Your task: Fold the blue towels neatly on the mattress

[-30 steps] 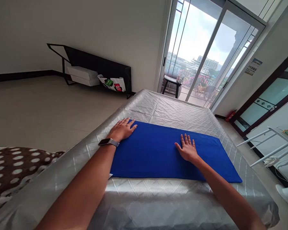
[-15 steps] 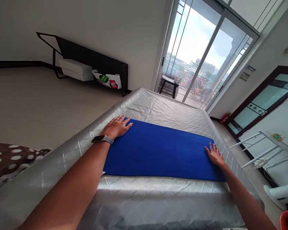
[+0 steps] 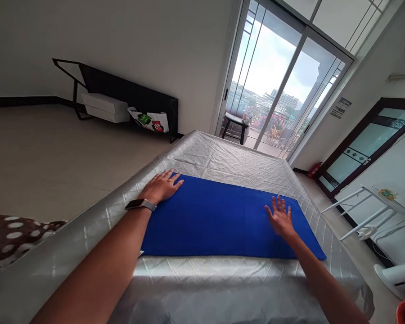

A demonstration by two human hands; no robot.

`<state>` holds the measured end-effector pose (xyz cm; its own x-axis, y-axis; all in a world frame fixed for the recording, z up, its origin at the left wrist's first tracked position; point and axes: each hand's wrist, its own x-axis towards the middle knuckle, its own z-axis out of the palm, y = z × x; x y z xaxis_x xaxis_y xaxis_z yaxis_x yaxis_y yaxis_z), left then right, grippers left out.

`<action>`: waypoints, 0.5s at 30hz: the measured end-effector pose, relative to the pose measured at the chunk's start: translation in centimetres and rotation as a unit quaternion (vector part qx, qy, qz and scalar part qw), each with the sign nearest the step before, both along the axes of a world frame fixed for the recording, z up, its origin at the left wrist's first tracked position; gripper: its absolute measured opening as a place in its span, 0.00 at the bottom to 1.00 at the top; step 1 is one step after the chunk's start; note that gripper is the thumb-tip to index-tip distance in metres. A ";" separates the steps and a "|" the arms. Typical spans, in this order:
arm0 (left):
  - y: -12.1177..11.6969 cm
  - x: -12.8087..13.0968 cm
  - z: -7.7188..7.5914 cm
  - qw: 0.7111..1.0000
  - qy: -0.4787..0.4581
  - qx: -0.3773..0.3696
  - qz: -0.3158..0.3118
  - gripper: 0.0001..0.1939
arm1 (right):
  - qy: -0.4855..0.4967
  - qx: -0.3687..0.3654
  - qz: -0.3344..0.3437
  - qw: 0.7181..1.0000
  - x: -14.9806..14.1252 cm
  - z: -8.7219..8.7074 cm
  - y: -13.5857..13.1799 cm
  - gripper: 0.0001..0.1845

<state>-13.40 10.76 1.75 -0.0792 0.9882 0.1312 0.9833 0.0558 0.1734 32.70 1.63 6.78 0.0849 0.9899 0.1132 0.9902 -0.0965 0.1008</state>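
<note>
Head view: left hand [image 3: 161, 186] (watch [image 3: 141, 204] at the wrist!) spread wide on the blue cloth [image 3: 212, 218], right hand [image 3: 281, 220] fanned wide over it.

1. Your left hand [image 3: 162, 186] and left forearm [image 3: 104, 256] hide most of the left edge of the blue cloth [image 3: 216, 220].
2. Your right palm faces away from view; you cannot confirm whether your right hand [image 3: 281, 219] contacts the cloth. Your right forearm [image 3: 317, 270] covers part of the near edge.
3. The view's bottom edge crops both your forearms and the silver bed cover [image 3: 236, 288].
4. The left edge crops the polka-dot blanket [image 3: 20, 243].
5. The right edge crops the white appliance [image 3: 398, 272] and red container [image 3: 402, 310].
6. The wall notice [image 3: 341, 108] is too small for you to read.
</note>
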 end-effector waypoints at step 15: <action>0.3 -0.3 -0.6 1.000 0.002 -0.003 -0.011 0.35 | 0.089 -0.153 0.078 0.981 -5.2 -0.5 -4.1 0.45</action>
